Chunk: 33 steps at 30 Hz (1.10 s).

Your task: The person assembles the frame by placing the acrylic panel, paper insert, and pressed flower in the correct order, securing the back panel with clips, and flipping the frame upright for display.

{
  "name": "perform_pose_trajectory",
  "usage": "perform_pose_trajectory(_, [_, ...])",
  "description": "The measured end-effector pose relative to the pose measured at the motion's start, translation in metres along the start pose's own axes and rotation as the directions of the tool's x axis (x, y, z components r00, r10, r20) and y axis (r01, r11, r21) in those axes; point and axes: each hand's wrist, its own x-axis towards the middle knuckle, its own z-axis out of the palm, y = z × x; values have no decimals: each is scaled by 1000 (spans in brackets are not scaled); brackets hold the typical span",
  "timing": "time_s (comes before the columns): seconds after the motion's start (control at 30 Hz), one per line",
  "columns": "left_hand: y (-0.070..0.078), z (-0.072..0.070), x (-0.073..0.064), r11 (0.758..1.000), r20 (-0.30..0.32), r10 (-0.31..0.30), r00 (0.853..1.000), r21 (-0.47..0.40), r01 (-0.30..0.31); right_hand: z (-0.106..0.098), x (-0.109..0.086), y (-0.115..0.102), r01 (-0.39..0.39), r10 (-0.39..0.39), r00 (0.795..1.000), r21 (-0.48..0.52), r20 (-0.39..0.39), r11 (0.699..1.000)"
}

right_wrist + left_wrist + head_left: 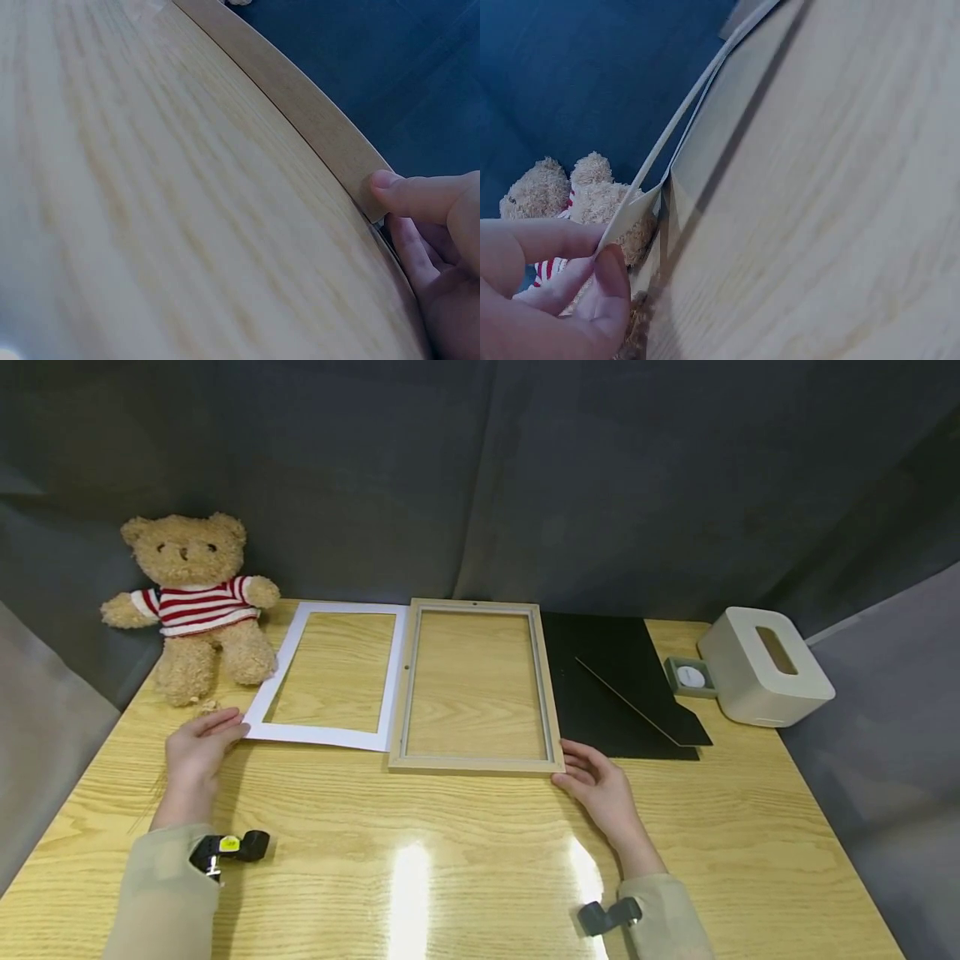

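A white picture mat [322, 736] with a large window lies at the left of the table. My left hand [201, 745] pinches its near left corner between thumb and fingers, and the left wrist view shows the mat's edge [646, 166] bent up off the wood there. Overlapping the mat's right side is a light wooden picture frame [480, 762], lying flat. My right hand [596, 785] grips its near right corner. In the right wrist view the thumb [384, 180] lies on the frame's front side, with the other fingers round the corner, partly hidden.
A black backing board [600, 718] with a fold-out stand [652, 714] lies right of the frame. Beyond it are a small grey-green tray [678, 691] holding a white round thing and a white tissue box [738, 668]. A teddy bear [198, 610] sits at the back left.
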Motion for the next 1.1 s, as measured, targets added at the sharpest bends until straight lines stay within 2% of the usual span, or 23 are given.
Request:
perform_pose_trajectory(0.07, [-4,-3,4,1000,7,-3,1000,20,3,0,0,0,-4,4,1000,2,-1,1000])
perform_pose_trajectory(0.17, [-4,-2,5,993,29,-9,1000,115,6,0,1,3,-5,5,1000,6,-2,1000])
perform_pose_trajectory(0.27, [0,2,0,965,50,-13,999,261,-1,-1,2,6,1,-1,1000,10,-3,1000])
perform_pose_trajectory(0.33, [4,6,-3,958,60,-26,998,288,8,-1,2,7,10,-10,1000,13,-2,1000])
perform_pose_trajectory(0.43, [5,8,-7,970,53,-51,997,242,37,-2,2,9,27,-27,1000,23,0,999])
perform_pose_trajectory(0.53, [4,7,-9,991,56,-88,995,106,82,-2,2,11,46,-46,999,35,3,998])
perform_pose_trajectory(0.6, [5,5,-11,994,78,-109,991,36,106,-2,3,12,53,-54,999,40,5,998])
perform_pose_trajectory(0.7, [5,2,-11,987,103,-142,984,-67,149,-2,3,13,58,-58,998,48,5,997])
perform_pose_trajectory(0.8, [7,-1,-14,980,142,-158,977,-101,173,-2,3,14,61,-61,998,48,4,997])
perform_pose_trajectory(1.0, [7,-12,-25,957,267,-172,948,-182,225,-2,4,18,66,-66,998,49,5,997])
perform_pose_trajectory(1.1, [6,-16,-33,939,305,-175,936,-234,252,-3,4,18,65,-66,998,50,6,997])
